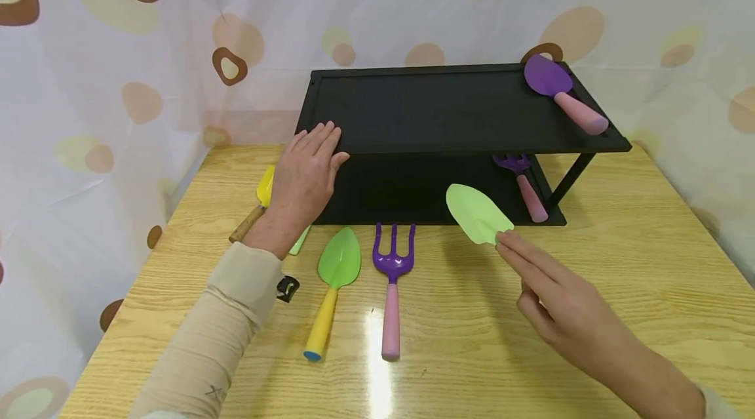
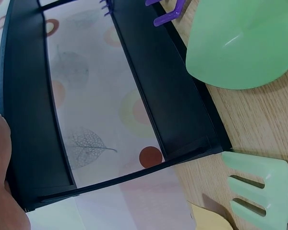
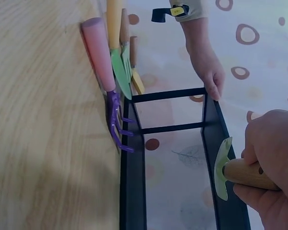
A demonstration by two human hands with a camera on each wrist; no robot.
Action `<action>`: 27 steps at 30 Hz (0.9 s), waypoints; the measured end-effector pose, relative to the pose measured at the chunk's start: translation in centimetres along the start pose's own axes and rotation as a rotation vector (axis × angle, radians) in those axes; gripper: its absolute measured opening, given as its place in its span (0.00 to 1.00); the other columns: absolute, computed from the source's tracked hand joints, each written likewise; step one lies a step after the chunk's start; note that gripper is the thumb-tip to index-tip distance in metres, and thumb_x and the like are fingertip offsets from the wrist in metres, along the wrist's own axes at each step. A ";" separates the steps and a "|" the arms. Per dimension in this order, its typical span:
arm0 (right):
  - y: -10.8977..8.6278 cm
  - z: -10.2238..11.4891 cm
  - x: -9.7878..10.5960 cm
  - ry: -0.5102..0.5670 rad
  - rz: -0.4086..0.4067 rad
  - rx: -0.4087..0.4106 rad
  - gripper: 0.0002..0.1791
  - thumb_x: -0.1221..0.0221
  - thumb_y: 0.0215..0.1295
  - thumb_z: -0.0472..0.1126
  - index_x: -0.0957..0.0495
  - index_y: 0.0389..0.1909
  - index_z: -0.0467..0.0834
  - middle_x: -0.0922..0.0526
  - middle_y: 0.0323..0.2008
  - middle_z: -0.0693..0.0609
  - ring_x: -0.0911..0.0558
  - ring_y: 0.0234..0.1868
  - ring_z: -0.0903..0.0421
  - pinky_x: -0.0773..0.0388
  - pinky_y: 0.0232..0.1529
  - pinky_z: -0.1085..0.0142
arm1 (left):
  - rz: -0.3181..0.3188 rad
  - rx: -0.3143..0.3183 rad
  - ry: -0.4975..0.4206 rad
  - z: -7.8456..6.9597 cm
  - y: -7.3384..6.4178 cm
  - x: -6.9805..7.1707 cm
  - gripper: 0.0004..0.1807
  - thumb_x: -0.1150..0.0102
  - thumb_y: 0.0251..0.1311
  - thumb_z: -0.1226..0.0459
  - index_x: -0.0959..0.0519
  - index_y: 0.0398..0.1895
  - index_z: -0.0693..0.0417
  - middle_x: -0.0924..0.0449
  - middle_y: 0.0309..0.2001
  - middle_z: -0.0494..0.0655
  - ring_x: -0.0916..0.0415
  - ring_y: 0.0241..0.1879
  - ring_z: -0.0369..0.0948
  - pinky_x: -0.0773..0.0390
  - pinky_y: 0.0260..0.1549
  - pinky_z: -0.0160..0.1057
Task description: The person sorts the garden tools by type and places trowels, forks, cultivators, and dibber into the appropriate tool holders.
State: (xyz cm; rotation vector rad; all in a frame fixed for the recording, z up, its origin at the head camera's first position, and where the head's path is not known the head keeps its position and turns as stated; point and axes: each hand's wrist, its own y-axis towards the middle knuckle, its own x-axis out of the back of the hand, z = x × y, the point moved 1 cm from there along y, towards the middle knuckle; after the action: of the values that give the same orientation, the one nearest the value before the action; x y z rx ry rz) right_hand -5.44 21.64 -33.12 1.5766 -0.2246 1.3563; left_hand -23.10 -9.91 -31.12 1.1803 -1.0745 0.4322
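Observation:
My right hand [image 1: 572,307] grips a light green trowel [image 1: 476,214], whose wooden handle [image 3: 249,173] shows in the right wrist view. The blade stands in front of the black two-tier shelf [image 1: 413,111], near its right half. With extended fingers, my left hand [image 1: 303,173] rests on the left front corner of the upper tier. A purple trowel [image 1: 548,75] with a pink handle lies at the upper tier's right end. Below it, a small purple fork [image 1: 531,196] lies on the lower tier.
Before the shelf lie a green trowel [image 1: 340,258] with a yellow handle and a purple fork [image 1: 393,265]. Left of them are a green slotted tool [image 2: 259,187] and a yellow tool [image 1: 265,186] with a wooden handle. A patterned curtain [image 1: 383,6] hangs behind.

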 end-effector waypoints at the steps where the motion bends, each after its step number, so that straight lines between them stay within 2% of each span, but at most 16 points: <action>1: 0.1 0.0 0.2 -0.004 -0.006 0.003 0.27 0.69 0.66 0.44 0.31 0.57 0.36 0.30 0.60 0.46 0.30 0.57 0.61 0.44 0.51 0.91 | -0.002 -0.001 0.000 0.0 0.0 0.0 0.27 0.66 0.66 0.49 0.36 0.63 0.52 0.36 0.64 0.47 0.42 0.65 0.41 0.48 0.67 0.40; 5: 0.4 0.1 0.8 -0.016 -0.025 0.002 0.27 0.68 0.65 0.43 0.31 0.57 0.37 0.30 0.59 0.46 0.29 0.54 0.62 0.40 0.43 0.89 | -0.009 -0.005 -0.002 0.0 0.1 0.0 0.27 0.66 0.66 0.49 0.36 0.63 0.52 0.36 0.63 0.47 0.42 0.65 0.41 0.47 0.67 0.40; 8: 0.8 0.1 1.2 -0.014 -0.069 0.027 0.27 0.68 0.64 0.42 0.30 0.56 0.36 0.29 0.58 0.45 0.29 0.52 0.63 0.41 0.31 0.86 | -0.011 -0.007 0.000 0.0 0.1 0.0 0.27 0.66 0.66 0.49 0.36 0.63 0.53 0.36 0.63 0.47 0.41 0.65 0.42 0.47 0.67 0.40; 14: 1.6 0.2 2.2 0.008 -0.143 0.063 0.25 0.66 0.64 0.41 0.28 0.54 0.34 0.27 0.56 0.44 0.31 0.58 0.66 0.44 0.29 0.86 | -0.003 -0.007 0.008 0.0 0.0 0.0 0.27 0.65 0.67 0.49 0.36 0.63 0.53 0.36 0.63 0.47 0.41 0.65 0.42 0.47 0.67 0.40; 18: 2.5 0.2 2.9 0.018 -0.192 0.097 0.24 0.65 0.63 0.39 0.26 0.51 0.32 0.25 0.54 0.42 0.30 0.58 0.65 0.47 0.27 0.86 | -0.009 -0.006 0.007 0.0 0.0 0.0 0.27 0.65 0.67 0.50 0.36 0.63 0.53 0.36 0.63 0.47 0.41 0.65 0.42 0.47 0.66 0.40; 22: 3.5 0.2 3.5 0.012 -0.237 0.132 0.24 0.65 0.62 0.37 0.25 0.48 0.30 0.24 0.51 0.39 0.26 0.50 0.64 0.52 0.23 0.86 | -0.004 -0.005 0.002 0.0 0.0 0.0 0.27 0.65 0.66 0.49 0.36 0.63 0.53 0.36 0.63 0.47 0.41 0.65 0.42 0.47 0.66 0.40; 27: 4.4 0.0 3.8 -0.003 -0.241 0.146 0.24 0.65 0.61 0.37 0.25 0.48 0.30 0.23 0.51 0.40 0.26 0.40 0.60 0.51 0.22 0.85 | -0.010 -0.005 -0.008 0.0 -0.1 0.1 0.26 0.64 0.66 0.50 0.36 0.63 0.53 0.36 0.63 0.47 0.41 0.65 0.42 0.47 0.66 0.40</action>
State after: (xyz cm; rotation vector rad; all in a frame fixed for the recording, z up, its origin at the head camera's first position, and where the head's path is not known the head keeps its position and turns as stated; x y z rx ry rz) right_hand -7.13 21.22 -27.54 1.6672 0.0639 1.2039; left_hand -23.02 -9.95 -31.10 1.1833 -1.0751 0.4169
